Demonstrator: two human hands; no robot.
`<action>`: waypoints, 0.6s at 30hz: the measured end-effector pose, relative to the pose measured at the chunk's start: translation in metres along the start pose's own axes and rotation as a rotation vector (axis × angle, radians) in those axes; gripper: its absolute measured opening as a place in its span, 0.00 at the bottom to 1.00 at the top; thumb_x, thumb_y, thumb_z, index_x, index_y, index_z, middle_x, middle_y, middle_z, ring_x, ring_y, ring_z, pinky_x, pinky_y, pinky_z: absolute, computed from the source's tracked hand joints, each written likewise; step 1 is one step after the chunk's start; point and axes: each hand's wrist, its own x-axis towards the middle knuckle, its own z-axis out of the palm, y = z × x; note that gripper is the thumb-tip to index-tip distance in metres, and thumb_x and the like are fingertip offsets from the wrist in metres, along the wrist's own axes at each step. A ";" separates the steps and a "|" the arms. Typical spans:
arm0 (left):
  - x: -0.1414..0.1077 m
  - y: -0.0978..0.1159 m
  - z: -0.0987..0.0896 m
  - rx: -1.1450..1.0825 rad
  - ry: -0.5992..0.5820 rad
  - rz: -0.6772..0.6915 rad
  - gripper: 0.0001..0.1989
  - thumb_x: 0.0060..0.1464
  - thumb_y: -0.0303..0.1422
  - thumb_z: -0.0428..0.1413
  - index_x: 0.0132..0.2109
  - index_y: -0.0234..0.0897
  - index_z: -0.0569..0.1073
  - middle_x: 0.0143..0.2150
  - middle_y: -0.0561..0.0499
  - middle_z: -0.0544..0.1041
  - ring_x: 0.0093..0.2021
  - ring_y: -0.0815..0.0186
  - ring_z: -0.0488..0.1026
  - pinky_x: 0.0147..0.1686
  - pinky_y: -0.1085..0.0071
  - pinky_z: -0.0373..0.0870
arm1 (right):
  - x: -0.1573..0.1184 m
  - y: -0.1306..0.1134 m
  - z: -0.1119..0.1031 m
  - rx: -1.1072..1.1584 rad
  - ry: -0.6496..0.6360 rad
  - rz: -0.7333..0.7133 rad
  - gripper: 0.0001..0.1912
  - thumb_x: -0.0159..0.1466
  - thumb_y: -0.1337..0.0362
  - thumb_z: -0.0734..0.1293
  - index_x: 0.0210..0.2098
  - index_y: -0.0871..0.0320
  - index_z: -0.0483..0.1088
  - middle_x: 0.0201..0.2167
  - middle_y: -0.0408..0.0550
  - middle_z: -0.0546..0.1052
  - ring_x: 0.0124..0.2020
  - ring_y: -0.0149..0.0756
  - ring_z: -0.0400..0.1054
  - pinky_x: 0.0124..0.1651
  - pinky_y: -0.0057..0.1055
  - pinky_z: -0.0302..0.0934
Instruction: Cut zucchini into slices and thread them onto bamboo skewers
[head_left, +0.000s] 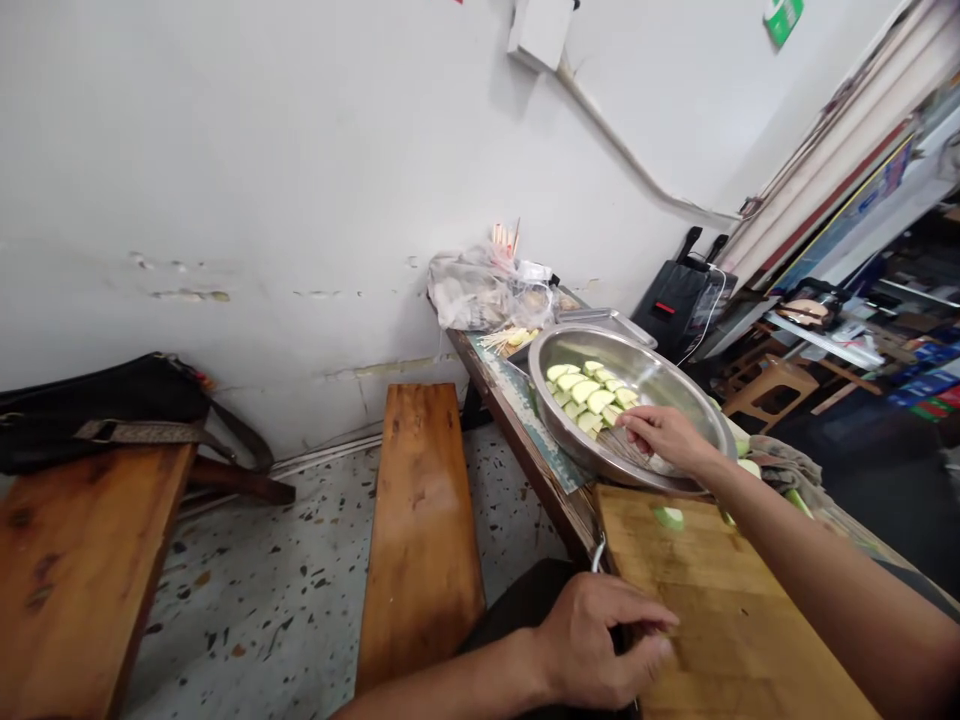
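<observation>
My right hand (664,437) reaches into a wide steel bowl (712,420), its fingers drawn together over thin wooden sticks beside the pale green slices. Whatever those fingertips hold is hidden. The sliced vegetable pieces (589,388), green-skinned and like zucchini, lie in overlapping rows in the bowl and appear to be threaded on the sticks. Above the left edge of a wooden cutting board (735,600) hovers my left hand (607,640), fingers bent, thumb apart, nothing visible in it. A small green-edged piece (669,517) sits at the board's far end.
Plastic bags (476,290) and loose sticks (504,341) lie beyond the bowl, near a metal tray (611,320). A grey cloth (784,460) is on the right. Wooden benches (420,520) stand left; one bears a black bag (112,400). A black speaker-like box (679,300) stands behind.
</observation>
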 end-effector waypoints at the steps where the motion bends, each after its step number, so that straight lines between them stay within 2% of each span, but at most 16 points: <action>1: 0.001 0.000 -0.001 -0.002 -0.009 -0.013 0.15 0.50 0.29 0.51 0.39 0.24 0.78 0.30 0.41 0.79 0.29 0.65 0.76 0.31 0.76 0.70 | 0.005 0.000 0.004 -0.010 -0.018 -0.019 0.14 0.66 0.56 0.62 0.38 0.62 0.70 0.30 0.43 0.74 0.27 0.29 0.69 0.32 0.31 0.66; 4: 0.001 0.000 -0.001 -0.002 -0.027 -0.034 0.15 0.50 0.29 0.51 0.39 0.24 0.78 0.30 0.41 0.79 0.28 0.65 0.76 0.31 0.76 0.70 | 0.014 -0.001 0.009 -0.055 -0.025 -0.073 0.12 0.65 0.57 0.63 0.37 0.62 0.71 0.33 0.44 0.75 0.31 0.31 0.70 0.36 0.33 0.66; 6: 0.002 0.002 -0.002 -0.002 -0.037 -0.046 0.15 0.50 0.29 0.51 0.39 0.25 0.78 0.30 0.41 0.79 0.28 0.65 0.76 0.30 0.76 0.70 | 0.012 -0.004 0.006 -0.083 0.024 -0.106 0.12 0.65 0.58 0.64 0.33 0.61 0.72 0.31 0.45 0.75 0.32 0.33 0.70 0.38 0.34 0.65; 9: 0.003 0.007 -0.004 -0.011 -0.067 -0.088 0.15 0.49 0.29 0.52 0.39 0.24 0.78 0.30 0.41 0.79 0.29 0.65 0.75 0.31 0.76 0.70 | -0.011 -0.019 -0.009 -0.093 0.155 -0.164 0.15 0.65 0.59 0.61 0.27 0.59 0.72 0.30 0.50 0.76 0.35 0.38 0.70 0.39 0.34 0.61; 11: 0.004 0.013 -0.006 -0.001 -0.089 -0.130 0.15 0.48 0.29 0.53 0.40 0.26 0.78 0.31 0.42 0.79 0.30 0.66 0.75 0.33 0.75 0.70 | -0.046 -0.035 -0.020 -0.072 0.224 -0.218 0.16 0.66 0.60 0.58 0.28 0.58 0.73 0.31 0.50 0.76 0.36 0.38 0.70 0.40 0.33 0.60; 14: 0.005 0.027 -0.007 0.035 -0.131 -0.186 0.14 0.49 0.28 0.53 0.42 0.30 0.78 0.34 0.45 0.79 0.32 0.67 0.75 0.35 0.74 0.70 | -0.125 -0.064 -0.021 -0.005 0.297 -0.275 0.17 0.68 0.58 0.56 0.30 0.57 0.72 0.29 0.48 0.75 0.32 0.34 0.69 0.37 0.29 0.61; 16: 0.006 0.037 -0.003 0.037 -0.196 -0.187 0.13 0.50 0.29 0.53 0.41 0.32 0.78 0.34 0.46 0.79 0.33 0.67 0.75 0.36 0.74 0.70 | -0.183 -0.079 -0.004 0.092 0.340 -0.378 0.14 0.67 0.63 0.58 0.31 0.56 0.73 0.28 0.47 0.75 0.30 0.33 0.69 0.34 0.29 0.61; 17: 0.006 0.041 0.000 0.037 -0.237 -0.182 0.12 0.51 0.30 0.54 0.41 0.32 0.78 0.34 0.47 0.79 0.34 0.67 0.75 0.37 0.74 0.70 | -0.210 -0.083 0.008 0.120 0.319 -0.400 0.12 0.67 0.65 0.58 0.34 0.56 0.73 0.29 0.47 0.76 0.31 0.33 0.69 0.34 0.29 0.62; 18: 0.006 0.045 0.004 0.049 -0.273 -0.188 0.12 0.51 0.30 0.54 0.41 0.33 0.78 0.35 0.47 0.79 0.35 0.67 0.75 0.38 0.74 0.70 | -0.235 -0.082 0.022 0.151 0.377 -0.421 0.11 0.66 0.67 0.59 0.38 0.56 0.73 0.33 0.49 0.77 0.34 0.34 0.70 0.37 0.29 0.64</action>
